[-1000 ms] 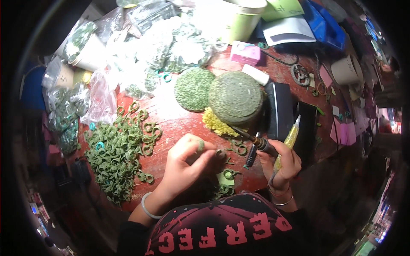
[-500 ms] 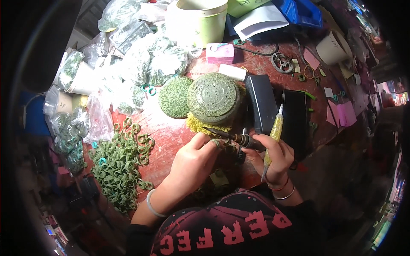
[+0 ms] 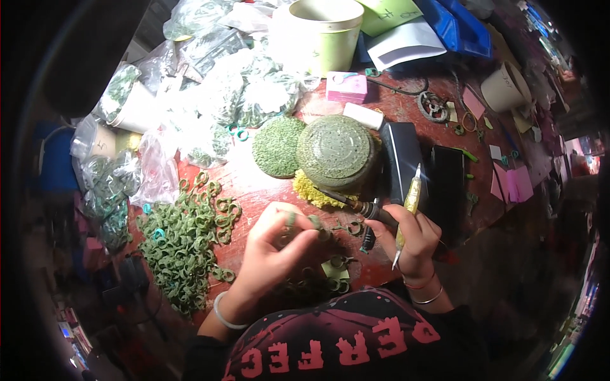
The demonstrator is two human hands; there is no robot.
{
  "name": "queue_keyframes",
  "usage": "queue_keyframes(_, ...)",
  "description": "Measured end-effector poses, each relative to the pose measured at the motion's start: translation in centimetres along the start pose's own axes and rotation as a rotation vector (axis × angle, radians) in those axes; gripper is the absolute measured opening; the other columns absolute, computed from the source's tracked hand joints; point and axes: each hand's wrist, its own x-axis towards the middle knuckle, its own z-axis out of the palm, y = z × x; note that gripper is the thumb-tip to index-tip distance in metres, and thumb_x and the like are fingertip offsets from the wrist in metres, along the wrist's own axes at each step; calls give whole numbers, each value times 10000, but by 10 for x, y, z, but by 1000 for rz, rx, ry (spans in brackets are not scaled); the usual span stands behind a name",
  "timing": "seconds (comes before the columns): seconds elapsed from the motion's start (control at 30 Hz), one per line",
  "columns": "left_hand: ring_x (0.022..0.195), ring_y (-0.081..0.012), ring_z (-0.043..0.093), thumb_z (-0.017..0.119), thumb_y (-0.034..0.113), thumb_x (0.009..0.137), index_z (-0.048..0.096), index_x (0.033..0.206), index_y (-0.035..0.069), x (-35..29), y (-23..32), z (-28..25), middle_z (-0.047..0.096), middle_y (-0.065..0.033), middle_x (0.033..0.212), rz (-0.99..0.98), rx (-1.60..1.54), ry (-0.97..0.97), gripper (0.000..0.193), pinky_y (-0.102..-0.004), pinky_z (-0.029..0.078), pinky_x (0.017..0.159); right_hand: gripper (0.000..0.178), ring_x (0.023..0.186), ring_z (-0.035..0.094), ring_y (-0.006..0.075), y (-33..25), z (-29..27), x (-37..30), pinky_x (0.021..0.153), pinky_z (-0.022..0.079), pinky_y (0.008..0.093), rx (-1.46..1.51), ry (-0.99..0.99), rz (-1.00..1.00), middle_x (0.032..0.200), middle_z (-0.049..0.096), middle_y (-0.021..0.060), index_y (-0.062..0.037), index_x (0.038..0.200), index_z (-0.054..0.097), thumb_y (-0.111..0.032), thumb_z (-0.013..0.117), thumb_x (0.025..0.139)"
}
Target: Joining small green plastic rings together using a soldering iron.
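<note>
My left hand (image 3: 273, 244) is closed in a loose pinch, with a small green ring (image 3: 314, 221) at its fingertips. Motion blurs these fingers slightly. In my right hand (image 3: 416, 244) are two tools: a dark soldering iron (image 3: 379, 214) gripped low in the fingers, its tip pointing left, and a slim yellow-wrapped carving tool (image 3: 412, 198) with pointed metal ends, standing upright. The iron's tip lies over the edge of a yellow sponge-like pad (image 3: 311, 190). To the left of my left hand spreads a large heap of green rings (image 3: 178, 254).
Behind the pad sit an upturned round greenish bowl (image 3: 337, 151) and a green textured disc (image 3: 278, 147). A black box (image 3: 400, 152) stands to their right. Plastic bags (image 3: 222, 82), a white bucket (image 3: 318, 38) and a pink box (image 3: 346, 87) occupy the back of the red table (image 3: 238, 190).
My left hand has drawn back from the iron's tip, toward me and leftward, and its fingers have shifted. The right hand still holds both tools. The whole view has moved slightly.
</note>
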Motion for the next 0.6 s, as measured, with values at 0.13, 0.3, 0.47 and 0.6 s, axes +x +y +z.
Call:
queue_keyframes(0.13, 654, -24, 500, 671, 46, 994, 673, 1105, 26, -14, -17, -19, 674, -35, 1072, -361, -663, 71, 113, -172, 349, 531, 344, 576, 592, 258, -9, -3, 3, 530, 470, 342, -48, -82, -8, 721, 638, 71, -45, 982, 727, -240, 917, 772)
queue_keyframes(0.3, 793, -52, 592, 641, 53, 1016, 659, 1283, -2, -17, -29, -21, 699, -74, 1226, -403, -736, 76, 273, -177, 384, 541, 351, 607, 614, 284, -11, -4, 5, 534, 486, 362, -135, -148, -16, 747, 637, 86, -59, 984, 722, -275, 910, 781)
queue_keyframes(0.47, 828, -41, 603, 638, 63, 1026, 657, 1287, -4, -18, -22, -18, 706, -70, 1229, -335, -714, 93, 270, -174, 407, 554, 369, 625, 633, 314, -12, -2, 7, 546, 494, 377, -100, -152, -67, 797, 677, 116, -27, 1025, 725, -235, 912, 784)
queue_keyframes(0.6, 830, -62, 632, 646, 33, 1017, 673, 1235, -2, -15, -21, -16, 712, -72, 1206, -324, -651, 94, 223, -188, 465, 589, 362, 640, 641, 283, -10, -2, 6, 566, 488, 357, -84, -165, -99, 830, 705, 94, -47, 1048, 741, -298, 881, 826)
